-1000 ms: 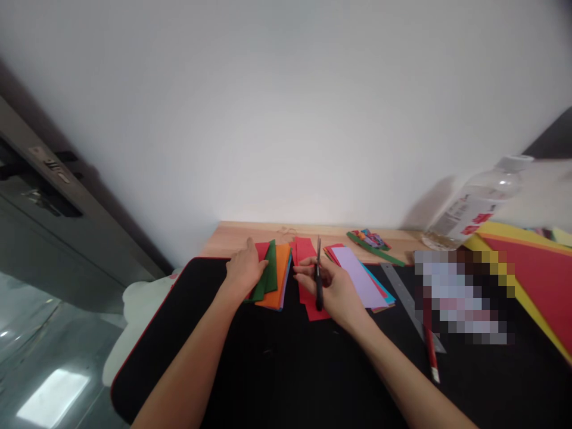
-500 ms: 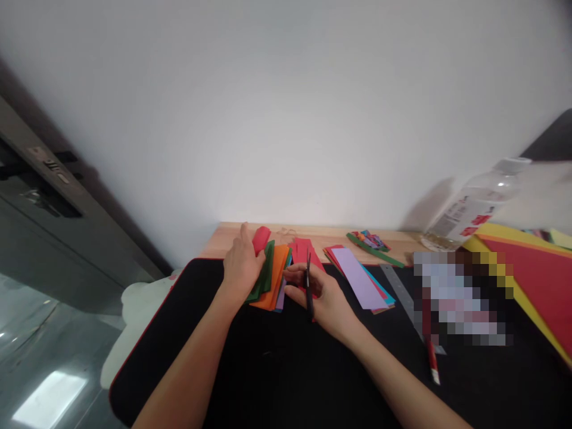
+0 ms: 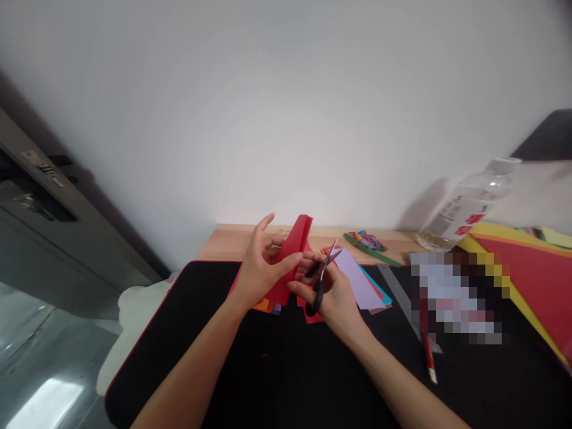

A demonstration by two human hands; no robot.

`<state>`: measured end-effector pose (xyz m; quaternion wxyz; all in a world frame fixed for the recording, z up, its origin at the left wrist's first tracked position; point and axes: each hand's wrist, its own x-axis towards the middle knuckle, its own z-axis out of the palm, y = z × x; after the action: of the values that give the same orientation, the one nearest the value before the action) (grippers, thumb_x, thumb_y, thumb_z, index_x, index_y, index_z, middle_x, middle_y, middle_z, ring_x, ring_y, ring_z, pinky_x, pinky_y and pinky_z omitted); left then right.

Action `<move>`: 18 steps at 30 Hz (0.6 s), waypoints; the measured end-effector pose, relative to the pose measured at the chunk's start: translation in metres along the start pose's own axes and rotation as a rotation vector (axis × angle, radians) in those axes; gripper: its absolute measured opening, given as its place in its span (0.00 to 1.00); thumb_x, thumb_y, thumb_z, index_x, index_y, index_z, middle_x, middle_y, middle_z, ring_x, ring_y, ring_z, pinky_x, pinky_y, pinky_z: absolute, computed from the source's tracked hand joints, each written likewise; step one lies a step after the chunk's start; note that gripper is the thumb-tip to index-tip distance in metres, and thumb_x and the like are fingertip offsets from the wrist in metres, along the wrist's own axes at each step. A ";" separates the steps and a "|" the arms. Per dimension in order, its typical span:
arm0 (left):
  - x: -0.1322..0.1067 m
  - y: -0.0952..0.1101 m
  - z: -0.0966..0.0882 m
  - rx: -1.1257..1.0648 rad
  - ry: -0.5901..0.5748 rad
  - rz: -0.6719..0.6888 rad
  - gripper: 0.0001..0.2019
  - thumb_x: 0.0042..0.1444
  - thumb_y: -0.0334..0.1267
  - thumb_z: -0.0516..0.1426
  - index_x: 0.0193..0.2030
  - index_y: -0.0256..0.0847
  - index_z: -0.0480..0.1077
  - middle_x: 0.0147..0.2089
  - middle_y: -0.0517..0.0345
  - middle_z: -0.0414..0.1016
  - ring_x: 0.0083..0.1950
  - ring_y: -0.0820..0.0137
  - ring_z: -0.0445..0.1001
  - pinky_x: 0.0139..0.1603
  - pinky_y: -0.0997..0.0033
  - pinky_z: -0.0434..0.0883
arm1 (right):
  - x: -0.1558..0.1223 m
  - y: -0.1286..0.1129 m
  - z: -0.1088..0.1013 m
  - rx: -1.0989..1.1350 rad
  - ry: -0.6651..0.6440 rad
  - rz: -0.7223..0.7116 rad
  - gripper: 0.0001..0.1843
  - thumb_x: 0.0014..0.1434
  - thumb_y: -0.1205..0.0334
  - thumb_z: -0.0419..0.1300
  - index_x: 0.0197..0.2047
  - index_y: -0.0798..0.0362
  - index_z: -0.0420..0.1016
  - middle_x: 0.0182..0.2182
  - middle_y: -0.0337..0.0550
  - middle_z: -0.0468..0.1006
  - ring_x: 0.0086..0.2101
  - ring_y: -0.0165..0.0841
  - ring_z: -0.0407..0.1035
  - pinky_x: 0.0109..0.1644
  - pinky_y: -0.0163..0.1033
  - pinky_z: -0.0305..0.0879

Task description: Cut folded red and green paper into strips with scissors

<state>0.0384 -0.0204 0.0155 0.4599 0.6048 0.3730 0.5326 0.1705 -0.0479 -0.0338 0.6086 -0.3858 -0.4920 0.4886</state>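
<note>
My left hand [image 3: 263, 265] grips a bundle of red paper strips [image 3: 295, 238] between thumb and fingers, raised and tilted above the mat. Close to its right side, my right hand [image 3: 333, 292] holds black-handled scissors [image 3: 319, 292], blades pointing up and slightly parted; its fingertips are near the red strips, and I cannot tell if they touch. Beneath the hands lie orange strips [image 3: 264, 305], mostly covered, and more red paper [image 3: 314, 314]. To the right of the scissors rests a stack topped by a lilac strip [image 3: 360, 280], with blue and red edges showing.
A green strip [image 3: 373, 250] and a pile of colourful scraps [image 3: 367, 239] lie at the back. Farther right are a metal ruler [image 3: 400, 292], a red pencil [image 3: 429, 357], a plastic bottle [image 3: 469, 202] and large red sheets [image 3: 536, 280]. A black mat [image 3: 277, 369] covers the wooden table [image 3: 227, 238].
My left hand has moved right, lifting red strips over the green and orange ones. The scissors have turned in my right hand, and their blades now show parted.
</note>
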 end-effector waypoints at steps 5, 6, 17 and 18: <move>-0.003 -0.005 0.005 0.123 -0.026 0.002 0.36 0.45 0.39 0.64 0.60 0.43 0.54 0.53 0.43 0.71 0.49 0.58 0.73 0.48 0.55 0.71 | -0.002 -0.003 0.000 -0.035 0.043 0.006 0.30 0.40 0.57 0.70 0.46 0.49 0.65 0.33 0.38 0.74 0.29 0.31 0.69 0.35 0.38 0.69; -0.003 -0.007 0.005 0.153 -0.011 -0.007 0.36 0.44 0.39 0.64 0.60 0.43 0.55 0.53 0.43 0.71 0.50 0.57 0.73 0.49 0.55 0.70 | -0.002 -0.004 0.000 -0.052 0.064 0.000 0.30 0.41 0.57 0.70 0.47 0.49 0.65 0.33 0.38 0.73 0.29 0.31 0.69 0.34 0.37 0.69; 0.000 -0.006 -0.006 -0.191 -0.089 -0.240 0.15 0.43 0.38 0.65 0.38 0.32 0.74 0.39 0.45 0.79 0.38 0.60 0.77 0.41 0.60 0.74 | 0.003 -0.003 -0.007 -0.086 0.133 -0.052 0.24 0.48 0.57 0.64 0.48 0.51 0.65 0.39 0.45 0.74 0.37 0.37 0.71 0.39 0.42 0.70; -0.001 -0.007 -0.005 -0.210 -0.095 -0.263 0.14 0.43 0.38 0.65 0.37 0.32 0.75 0.37 0.46 0.79 0.36 0.61 0.77 0.40 0.61 0.74 | 0.003 -0.003 -0.007 -0.082 0.132 -0.053 0.23 0.48 0.58 0.64 0.47 0.51 0.66 0.40 0.45 0.74 0.38 0.38 0.71 0.40 0.42 0.69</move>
<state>0.0336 -0.0183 0.0090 0.6037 0.5238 0.3690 0.4745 0.1779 -0.0457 -0.0314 0.6359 -0.4287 -0.4806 0.4253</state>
